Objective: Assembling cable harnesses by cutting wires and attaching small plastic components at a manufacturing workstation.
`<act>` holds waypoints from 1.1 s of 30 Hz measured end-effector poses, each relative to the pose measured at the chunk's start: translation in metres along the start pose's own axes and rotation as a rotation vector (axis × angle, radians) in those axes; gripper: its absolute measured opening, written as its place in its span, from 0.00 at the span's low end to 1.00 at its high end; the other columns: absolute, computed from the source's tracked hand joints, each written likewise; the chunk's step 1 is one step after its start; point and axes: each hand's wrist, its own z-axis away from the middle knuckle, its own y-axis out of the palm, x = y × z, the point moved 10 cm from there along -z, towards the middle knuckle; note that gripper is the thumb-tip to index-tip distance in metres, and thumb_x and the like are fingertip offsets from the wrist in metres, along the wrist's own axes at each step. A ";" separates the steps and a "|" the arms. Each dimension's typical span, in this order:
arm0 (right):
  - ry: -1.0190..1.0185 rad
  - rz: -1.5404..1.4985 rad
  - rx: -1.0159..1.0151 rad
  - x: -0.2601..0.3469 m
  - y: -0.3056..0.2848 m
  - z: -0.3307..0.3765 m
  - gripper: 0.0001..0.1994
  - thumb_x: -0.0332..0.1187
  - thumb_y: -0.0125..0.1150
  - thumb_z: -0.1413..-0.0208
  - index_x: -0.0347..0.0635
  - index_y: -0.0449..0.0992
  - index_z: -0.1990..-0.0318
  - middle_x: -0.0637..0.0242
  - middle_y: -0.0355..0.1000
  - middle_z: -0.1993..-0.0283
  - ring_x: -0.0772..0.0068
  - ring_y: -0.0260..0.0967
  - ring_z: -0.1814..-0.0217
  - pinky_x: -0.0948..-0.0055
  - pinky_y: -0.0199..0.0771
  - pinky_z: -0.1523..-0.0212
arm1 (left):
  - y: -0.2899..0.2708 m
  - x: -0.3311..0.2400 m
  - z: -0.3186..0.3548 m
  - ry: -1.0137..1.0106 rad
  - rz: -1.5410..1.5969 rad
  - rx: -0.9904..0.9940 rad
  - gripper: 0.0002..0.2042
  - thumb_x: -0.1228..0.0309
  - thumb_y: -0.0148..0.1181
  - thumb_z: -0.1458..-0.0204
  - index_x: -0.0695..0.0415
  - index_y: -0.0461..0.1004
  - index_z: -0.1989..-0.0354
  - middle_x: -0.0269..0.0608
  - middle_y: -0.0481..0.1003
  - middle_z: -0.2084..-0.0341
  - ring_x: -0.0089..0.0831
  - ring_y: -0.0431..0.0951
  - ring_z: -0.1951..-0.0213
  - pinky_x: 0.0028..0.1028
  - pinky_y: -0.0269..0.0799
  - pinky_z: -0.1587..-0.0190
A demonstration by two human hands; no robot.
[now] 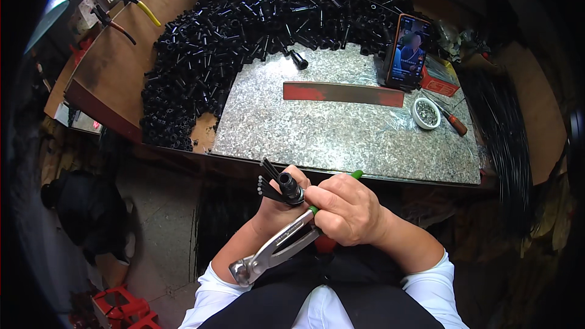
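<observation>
**Inspector:** State the hands.

**Assistant:** The left hand (pixel 277 204) is closed around a short black tube part (pixel 290 186) with several thin black rods (pixel 268 181) sticking out to the far left. The right hand (pixel 344 210) is closed on a pair of metal pliers (pixel 274 250) with green grips; the pliers' head points down to the near left, and one green grip end shows past the knuckles on the far right. Both hands touch each other, held near the body, just off the near edge of the bench.

**Inspector:** And the bench?

**Assistant:** A speckled metal plate (pixel 341 134) covers its middle. On it lies a flat red and grey bar (pixel 342 94), lengthwise left to right. Beyond it, a large heap of black tube parts (pixel 244 30) curves round the far and left sides of the plate. One loose black part (pixel 298 60) lies on the plate just near the heap.

**Inspector:** Right side?

**Assistant:** A phone (pixel 409 50) stands propped upright, screen lit. Near it sits a small white bowl (pixel 426 113) of small metal pieces, with a brown-handled screwdriver (pixel 454 122) just beside it. A bundle of long black rods (pixel 506 134) lies along the far right.

**Inspector:** Left side?

**Assistant:** Two hand tools, one yellow-handled (pixel 143 7) and one dark-handled (pixel 113 24), lie at the far left corner of the wooden bench top (pixel 116 73).
</observation>
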 end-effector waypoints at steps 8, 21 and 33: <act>0.221 -0.234 0.072 -0.022 0.011 0.008 0.22 0.16 0.64 0.63 0.39 0.57 0.64 0.51 0.71 0.62 0.61 0.68 0.73 0.68 0.70 0.73 | 0.006 -0.015 0.002 -0.030 -0.119 -0.054 0.14 0.81 0.65 0.55 0.56 0.62 0.69 0.28 0.64 0.75 0.16 0.62 0.74 0.21 0.59 0.73; 0.653 -0.540 -0.058 -0.053 0.014 0.035 0.18 0.15 0.58 0.49 0.43 0.54 0.62 0.58 0.67 0.63 0.72 0.66 0.64 0.74 0.68 0.62 | -0.012 -0.004 0.010 -0.001 -0.222 -0.174 0.11 0.85 0.59 0.50 0.56 0.62 0.71 0.31 0.65 0.75 0.16 0.63 0.74 0.21 0.62 0.72; 0.890 -0.531 -0.100 -0.074 0.010 0.072 0.16 0.16 0.57 0.47 0.42 0.56 0.60 0.64 0.64 0.63 0.81 0.60 0.67 0.80 0.64 0.63 | -0.005 -0.023 0.002 0.075 -0.245 -0.134 0.13 0.83 0.53 0.45 0.55 0.55 0.71 0.29 0.57 0.86 0.18 0.56 0.85 0.21 0.58 0.82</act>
